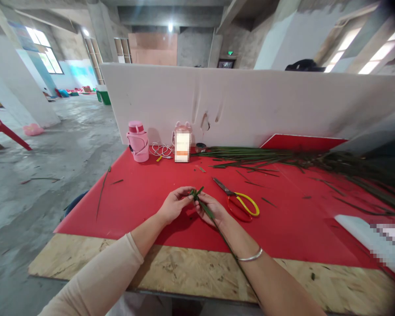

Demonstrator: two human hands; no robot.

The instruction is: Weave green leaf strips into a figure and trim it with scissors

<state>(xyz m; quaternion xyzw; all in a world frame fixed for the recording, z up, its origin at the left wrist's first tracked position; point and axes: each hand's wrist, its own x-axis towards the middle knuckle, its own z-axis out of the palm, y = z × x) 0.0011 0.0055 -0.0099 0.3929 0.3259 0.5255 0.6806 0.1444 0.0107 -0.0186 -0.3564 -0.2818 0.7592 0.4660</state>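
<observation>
Both my hands meet above the red table cover (145, 193), pinching a long green leaf strip (206, 210). My left hand (174, 204) is closed on the folded tip of the strip. My right hand (213, 208) is closed on the strip just below, and the rest of the strip trails back along my right forearm. Scissors (240, 201) with red and yellow handles lie on the cover just right of my right hand, blades pointing away to the left.
A pile of long green leaves (283, 158) lies along the back right of the table. A pink bottle (137, 141), a white cable (161, 151) and a second pink container (182, 142) stand at the back by a white foam wall (266, 105). Bare board (184, 272) edges the front.
</observation>
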